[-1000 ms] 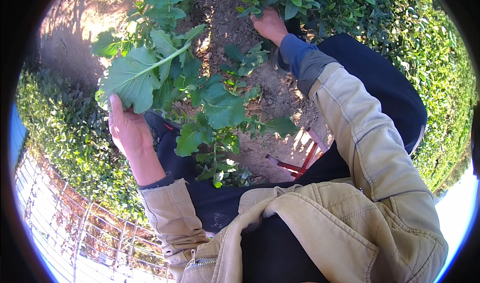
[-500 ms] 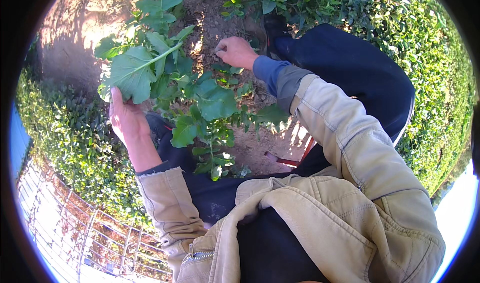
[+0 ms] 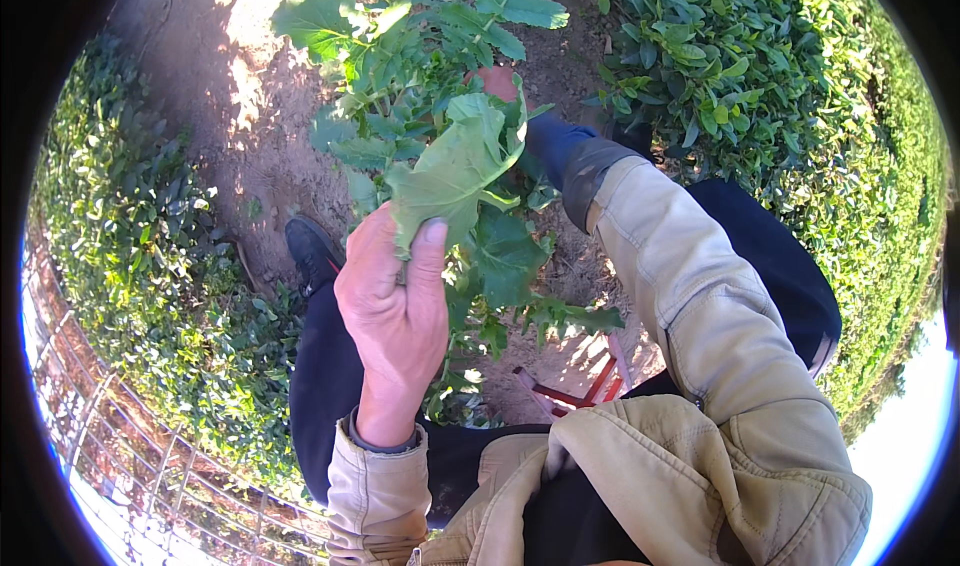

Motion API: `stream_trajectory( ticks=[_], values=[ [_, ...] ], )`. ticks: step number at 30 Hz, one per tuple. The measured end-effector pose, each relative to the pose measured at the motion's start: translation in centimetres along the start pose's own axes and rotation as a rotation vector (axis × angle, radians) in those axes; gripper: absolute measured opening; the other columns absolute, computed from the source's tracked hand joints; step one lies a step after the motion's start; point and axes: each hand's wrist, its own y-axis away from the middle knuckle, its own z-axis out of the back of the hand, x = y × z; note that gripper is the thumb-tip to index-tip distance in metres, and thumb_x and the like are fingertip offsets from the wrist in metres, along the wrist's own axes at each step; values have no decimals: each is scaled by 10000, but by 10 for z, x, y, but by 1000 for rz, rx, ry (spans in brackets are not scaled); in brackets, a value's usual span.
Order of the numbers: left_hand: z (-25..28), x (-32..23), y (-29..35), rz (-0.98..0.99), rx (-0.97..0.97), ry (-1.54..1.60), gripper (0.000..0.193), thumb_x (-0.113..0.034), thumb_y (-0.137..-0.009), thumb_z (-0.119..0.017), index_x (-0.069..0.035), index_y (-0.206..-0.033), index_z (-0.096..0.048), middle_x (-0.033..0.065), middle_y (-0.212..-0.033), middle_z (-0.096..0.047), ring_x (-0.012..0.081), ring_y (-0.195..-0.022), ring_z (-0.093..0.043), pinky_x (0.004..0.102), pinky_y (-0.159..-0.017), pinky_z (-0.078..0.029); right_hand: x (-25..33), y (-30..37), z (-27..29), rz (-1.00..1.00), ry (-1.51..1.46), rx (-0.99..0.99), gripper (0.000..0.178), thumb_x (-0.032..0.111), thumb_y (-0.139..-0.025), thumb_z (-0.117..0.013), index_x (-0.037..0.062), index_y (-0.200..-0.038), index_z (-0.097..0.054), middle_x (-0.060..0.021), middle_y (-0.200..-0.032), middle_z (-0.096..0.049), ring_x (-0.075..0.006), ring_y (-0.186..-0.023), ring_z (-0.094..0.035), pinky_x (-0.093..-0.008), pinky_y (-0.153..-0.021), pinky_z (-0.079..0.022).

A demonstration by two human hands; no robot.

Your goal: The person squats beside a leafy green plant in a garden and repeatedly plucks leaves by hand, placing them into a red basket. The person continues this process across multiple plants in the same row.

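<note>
A broad green leaf (image 3: 440, 188) is pinched at its edge between the thumb and fingers of my left hand (image 3: 393, 301). Its pale underside and ribs show, and its far edge curls up. The leafy plant (image 3: 385, 61) with lobed leaves grows around and beyond it. My right hand (image 3: 497, 83) reaches in low behind the lifted leaf, close to the plant's stems. Only a small patch of it shows, so its fingers are hidden and whatever they touch cannot be seen. More lobed leaves (image 3: 505, 256) hang below, beside my left hand.
Clipped leafy hedges (image 3: 690, 76) run along both sides of the bare soil strip (image 3: 215, 106). A red metal frame (image 3: 590, 391) lies between my legs. My dark shoe (image 3: 312, 251) rests on the left. Wire fencing (image 3: 150, 456) stands at lower left.
My left hand has swung right and nearer the plant's middle, bending the leaf over. My right hand, a visible closed fist before, is now mostly behind leaves. The whole view has shifted.
</note>
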Motion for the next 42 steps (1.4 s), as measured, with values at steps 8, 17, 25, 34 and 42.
stream_trajectory(
  ticks=[8,17,25,34,42],
  values=[
    [-40,-19,18,-452,334,-286,446,-62,-827,-773,-49,-1260,-667,133,-1222,-702,341,-1098,-665,426,-925,-517,-20,126,129,-646,-1307,-107,903,784,-966,-508,27,-1457,-526,-158,-1264,-685,-247,-1121,-677,-415,-986,-545],
    [-29,-9,49,-451,612,-453,400,-227,-837,-799,-66,-1175,-659,120,-1024,-688,340,-1033,-676,469,-876,-515,-45,214,185,-384,-375,79,445,130,-933,-729,34,-1361,-653,-133,-1156,-763,-242,-1049,-745,-378,-921,-590],
    [62,43,41,190,153,-499,489,-440,-948,-704,-49,-656,-669,140,-561,-584,339,-568,-634,462,-573,-481,85,195,204,-76,-458,-503,201,174,-959,-754,10,-1076,-768,20,-774,-695,-42,-680,-605,-225,-641,-488],
    [66,206,12,457,-163,159,628,-25,-887,-532,65,-1504,-465,258,-1516,-553,334,-1408,-552,400,-1142,-450,210,172,103,-107,-524,151,577,90,-947,-669,-23,-1490,-510,-161,-1189,-703,-206,-905,-717,-322,-748,-588],
    [53,206,7,256,127,-244,486,-153,-913,-686,-41,-1384,-648,230,-1381,-652,311,-1257,-644,398,-1080,-482,227,158,48,-526,-1022,282,320,146,-934,-791,42,-1179,-614,-60,-1036,-675,-157,-817,-704,-243,-613,-554]
  ],
)
